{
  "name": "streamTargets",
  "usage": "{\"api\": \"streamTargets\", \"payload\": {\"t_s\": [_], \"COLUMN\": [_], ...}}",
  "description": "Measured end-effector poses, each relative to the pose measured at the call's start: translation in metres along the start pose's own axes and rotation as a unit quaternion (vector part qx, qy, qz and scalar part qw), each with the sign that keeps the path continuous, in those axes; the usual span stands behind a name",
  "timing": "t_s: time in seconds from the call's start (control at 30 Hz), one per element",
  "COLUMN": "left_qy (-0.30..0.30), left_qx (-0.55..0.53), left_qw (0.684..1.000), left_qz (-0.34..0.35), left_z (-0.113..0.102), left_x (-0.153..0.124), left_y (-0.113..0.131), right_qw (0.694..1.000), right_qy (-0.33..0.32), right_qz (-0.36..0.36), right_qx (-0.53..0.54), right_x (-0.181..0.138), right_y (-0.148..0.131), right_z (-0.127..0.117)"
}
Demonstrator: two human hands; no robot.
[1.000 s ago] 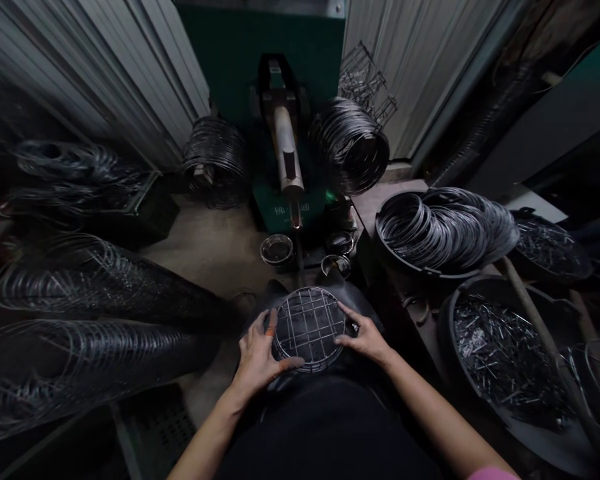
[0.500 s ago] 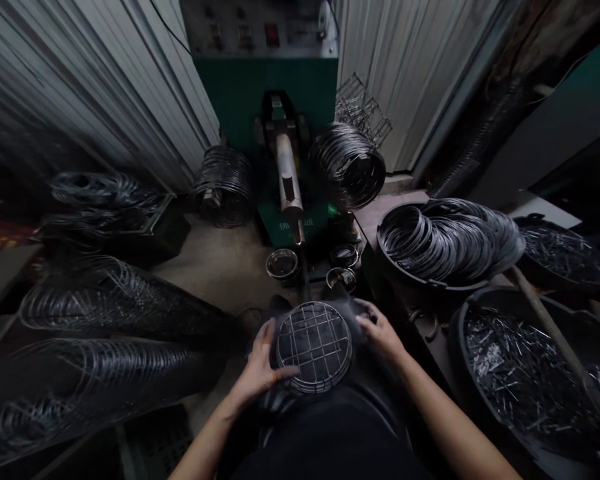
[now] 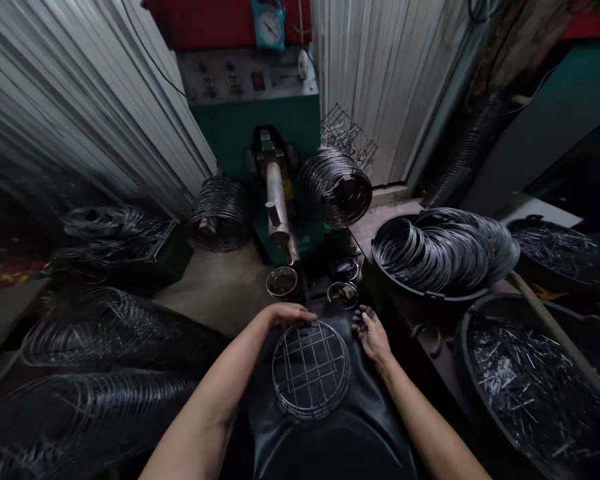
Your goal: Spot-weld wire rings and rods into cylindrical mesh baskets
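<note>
A round wire grate [image 3: 311,370], crossed by a grid of thin rods, lies on the black apron [image 3: 380,427] over my lap. It looks like several grates or rings stacked. My left hand [image 3: 293,312] reaches over the far rim, its fingers pressed together on the wire there; the thumb is hidden. Just right of the grate and apart from it, my right hand [image 3: 373,337] is closed, fingers curled with dark fingertips. Whatever it holds is too dark to make out.
Ahead stands a green machine [image 3: 305,113] with a jutting metal arm [image 3: 276,193]. Wire coils [image 3: 336,187] flank it. At right are a tub of wire rings [image 3: 445,250] and a tub of short rods [image 3: 525,393]. Bundles of rings [image 3: 105,327] lie left.
My left hand has moved from the grate's left side to its far rim. My right hand's fingers have curled in. The view has tilted up, showing a blue dial scale above the machine.
</note>
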State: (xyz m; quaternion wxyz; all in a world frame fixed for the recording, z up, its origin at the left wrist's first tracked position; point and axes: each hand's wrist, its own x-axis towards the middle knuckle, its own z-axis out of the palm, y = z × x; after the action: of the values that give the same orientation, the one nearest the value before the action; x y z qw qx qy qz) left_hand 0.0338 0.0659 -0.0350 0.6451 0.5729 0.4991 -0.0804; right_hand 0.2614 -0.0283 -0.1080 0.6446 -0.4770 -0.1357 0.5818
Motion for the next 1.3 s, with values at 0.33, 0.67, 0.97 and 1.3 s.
{"api": "streamTargets", "payload": {"t_s": [0.33,0.67,0.97,1.3], "left_qy": [0.023,0.083,0.128,0.232], "left_qx": [-0.099,-0.171,-0.198,-0.106], "left_qw": [0.993,0.978,0.966,0.953], "left_qz": [0.064,0.086,0.109,0.165], "left_z": [0.015,0.047,0.053,0.044], "left_x": [-0.054,-0.104,-0.128,-0.135], "left_y": [-0.034,-0.071,-0.088,-0.083], "right_qw": [0.987,0.977,0.977,0.998], "right_qy": [-0.019,-0.047,-0.044,0.023], "right_qz": [0.112,0.188,0.193,-0.039], "right_qx": [0.116,0.087,0.083,-0.043], "right_x": [-0.089,-0.131,-0.107,-0.065], "right_y": [0.02,0.029,0.016,-0.043], "right_z": [-0.021,-0.037,-0.026,-0.016]}}
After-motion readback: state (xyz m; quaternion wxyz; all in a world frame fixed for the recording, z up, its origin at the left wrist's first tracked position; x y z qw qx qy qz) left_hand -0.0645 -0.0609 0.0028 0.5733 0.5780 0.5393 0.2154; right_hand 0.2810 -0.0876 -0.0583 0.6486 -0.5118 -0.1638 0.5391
